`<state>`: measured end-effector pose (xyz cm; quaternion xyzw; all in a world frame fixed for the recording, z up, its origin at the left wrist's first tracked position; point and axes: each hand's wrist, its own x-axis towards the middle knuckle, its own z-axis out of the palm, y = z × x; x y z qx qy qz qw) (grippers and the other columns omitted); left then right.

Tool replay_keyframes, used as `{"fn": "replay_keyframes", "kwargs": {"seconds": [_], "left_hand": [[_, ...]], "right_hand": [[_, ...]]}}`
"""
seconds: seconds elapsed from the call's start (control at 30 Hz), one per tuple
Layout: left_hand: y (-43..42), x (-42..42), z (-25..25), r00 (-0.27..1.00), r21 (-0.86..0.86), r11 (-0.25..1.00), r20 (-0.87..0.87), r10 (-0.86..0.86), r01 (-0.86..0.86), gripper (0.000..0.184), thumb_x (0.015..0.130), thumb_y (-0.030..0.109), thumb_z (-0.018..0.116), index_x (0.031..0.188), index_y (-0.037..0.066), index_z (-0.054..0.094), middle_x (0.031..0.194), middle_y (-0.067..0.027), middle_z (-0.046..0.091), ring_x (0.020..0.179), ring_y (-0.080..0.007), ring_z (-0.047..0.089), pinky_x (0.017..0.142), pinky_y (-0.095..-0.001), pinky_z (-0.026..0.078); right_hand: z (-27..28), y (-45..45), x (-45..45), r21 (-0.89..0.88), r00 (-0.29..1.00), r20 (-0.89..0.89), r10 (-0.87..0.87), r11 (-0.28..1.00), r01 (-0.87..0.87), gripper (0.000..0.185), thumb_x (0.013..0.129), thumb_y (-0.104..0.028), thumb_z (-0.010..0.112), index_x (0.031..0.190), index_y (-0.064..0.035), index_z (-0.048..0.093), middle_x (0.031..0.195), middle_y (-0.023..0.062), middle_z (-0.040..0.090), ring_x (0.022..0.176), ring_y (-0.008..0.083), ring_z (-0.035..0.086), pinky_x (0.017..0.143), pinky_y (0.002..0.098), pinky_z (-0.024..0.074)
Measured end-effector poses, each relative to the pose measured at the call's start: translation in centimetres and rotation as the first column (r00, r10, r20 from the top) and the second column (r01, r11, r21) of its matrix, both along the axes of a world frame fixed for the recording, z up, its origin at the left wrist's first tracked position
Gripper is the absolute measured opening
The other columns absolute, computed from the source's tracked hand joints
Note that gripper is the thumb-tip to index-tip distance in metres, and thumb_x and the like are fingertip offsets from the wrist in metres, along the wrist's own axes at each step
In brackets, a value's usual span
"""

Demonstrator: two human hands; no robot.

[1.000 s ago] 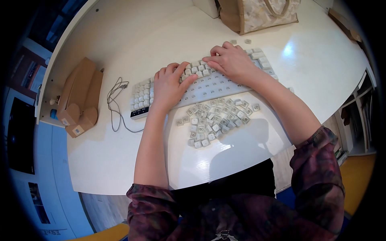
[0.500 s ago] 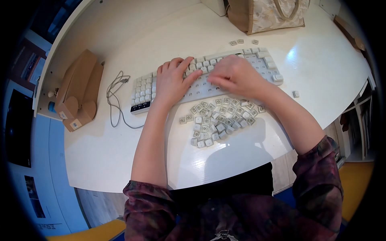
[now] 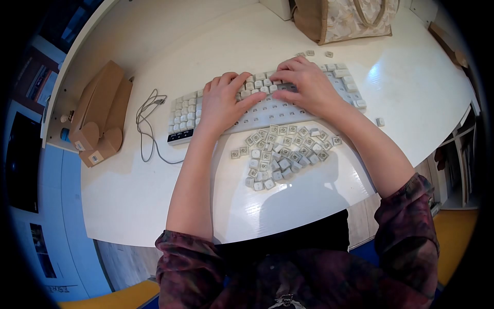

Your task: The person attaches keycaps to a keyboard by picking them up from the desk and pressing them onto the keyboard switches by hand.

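Observation:
A white keyboard point(image 3: 265, 112) lies across the desk, with keycaps on its left part and upper rows and bare switch positions in its middle. My left hand point(image 3: 225, 105) rests over it left of centre, fingers apart, the thumb stretched toward the bare rows and nothing in its grasp. Over the right half is my right hand point(image 3: 306, 87), thumb and fingers spread at the edge of the capped keys; nothing shows between them. Loose keycaps point(image 3: 283, 152) lie in a pile in front of the keyboard, many of them upside down.
Several loose keycaps point(image 3: 329, 54) lie behind the keyboard, and one keycap point(image 3: 380, 122) is at its right. A grey cable point(image 3: 146, 123) curls at the left beside a brown cardboard box point(image 3: 103, 113). A patterned bag point(image 3: 355, 20) stands at the back.
My right hand swung over the keyboard's middle, its fingers curling, then moved back up and opened. My left hand stayed almost in place. The view shifted slightly.

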<state>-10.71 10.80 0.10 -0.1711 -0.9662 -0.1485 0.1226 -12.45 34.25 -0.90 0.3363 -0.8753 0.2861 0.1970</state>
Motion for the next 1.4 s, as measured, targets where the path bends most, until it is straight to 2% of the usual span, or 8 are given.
{"fn": "replay_keyframes", "kwargs": {"seconds": [0.23,0.33,0.43,0.63,1.03,1.13,1.23,1.4], "left_hand": [[1.1,0.3,0.0,0.999,0.056,0.998,0.032,0.018,-0.019,0.065,0.083,0.061,0.069,0.128,0.014,0.066,0.125,-0.0123,0.061,0.121,-0.0308,0.053,0.108,-0.0466,0.036],[1.2,0.4,-0.1,1.0,-0.014,1.0,0.003,0.007,-0.007,0.065,0.085,0.062,0.066,0.13,0.014,0.065,0.127,-0.0121,0.061,0.121,-0.0313,0.054,0.107,-0.0489,0.036],[1.7,0.8,0.4,0.997,-0.092,0.995,0.063,0.039,-0.033,0.059,0.093,0.055,0.061,0.135,0.014,0.06,0.135,-0.0129,0.057,0.126,-0.0313,0.053,0.11,-0.0471,0.036],[1.9,0.8,-0.1,0.999,-0.059,0.998,0.032,0.0,0.002,0.057,0.097,0.051,0.057,0.135,0.008,0.059,0.14,-0.012,0.056,0.127,-0.0323,0.054,0.111,-0.0535,0.032],[1.8,0.7,-0.1,1.0,-0.016,1.0,0.016,-0.024,0.024,0.059,0.093,0.052,0.062,0.137,0.011,0.059,0.138,-0.0128,0.057,0.124,-0.0318,0.055,0.109,-0.0461,0.035],[1.7,0.7,0.1,0.999,-0.015,0.999,0.032,-0.031,0.032,0.059,0.093,0.052,0.062,0.137,0.013,0.059,0.137,-0.0123,0.058,0.123,-0.0317,0.055,0.108,-0.0436,0.036],[1.8,0.7,0.0,0.999,-0.015,0.999,0.005,-0.034,0.034,0.055,0.093,0.047,0.063,0.136,0.014,0.06,0.136,-0.0116,0.058,0.122,-0.0315,0.055,0.107,-0.0434,0.037],[1.3,0.4,-0.5,0.999,-0.019,0.999,-0.015,-0.049,0.049,0.05,0.093,0.039,0.064,0.137,0.016,0.059,0.137,-0.011,0.058,0.122,-0.0326,0.055,0.108,-0.0442,0.037]], "right_hand": [[-1.0,0.2,-0.4,0.088,0.999,0.041,-0.021,0.996,0.018,0.042,0.089,-0.04,0.068,0.124,-0.0161,0.068,0.123,0.0082,0.065,0.119,0.0277,0.056,0.101,0.0433,0.0426],[-0.8,-0.1,-0.3,0.081,0.998,-0.061,-0.013,0.997,0.018,0.036,0.088,-0.037,0.069,0.117,-0.0148,0.071,0.113,0.0086,0.068,0.111,0.0281,0.06,0.093,0.0431,0.0474],[2.3,-0.8,0.8,0.38,0.974,0.187,-0.129,0.924,0.05,0.043,0.094,-0.039,0.063,0.131,-0.0172,0.065,0.129,0.0031,0.063,0.117,0.0271,0.056,0.103,0.0415,0.0419],[1.0,-1.0,0.5,0.417,0.992,0.013,-0.125,0.902,0.108,0.037,0.095,-0.037,0.061,0.125,-0.0167,0.068,0.123,-0.0006,0.066,0.108,0.0245,0.059,0.096,0.0394,0.0472],[-1.7,-0.7,-0.5,0.06,0.981,-0.185,-0.063,0.995,0.075,0.026,0.095,-0.032,0.06,0.105,-0.0143,0.076,0.109,0.0003,0.071,0.106,0.0238,0.061,0.088,0.0396,0.0505],[-0.3,-0.2,-0.5,-0.045,0.999,-0.021,0.027,0.999,-0.028,0.023,0.095,-0.024,0.062,0.104,-0.0058,0.074,0.113,0.006,0.07,0.111,0.0278,0.059,0.093,0.0377,0.0491],[0.1,-0.2,-0.1,-0.208,0.992,0.053,0.119,0.972,-0.105,0.02,0.091,-0.02,0.064,0.09,-0.0048,0.076,0.103,0.0059,0.073,0.107,0.0274,0.061,0.09,0.0396,0.0504],[1.0,-0.2,1.2,-0.264,0.881,0.227,0.415,0.897,-0.354,0.016,0.088,-0.018,0.068,0.09,-0.0044,0.076,0.1,0.0062,0.073,0.107,0.0267,0.061,0.091,0.0383,0.0502]]}}
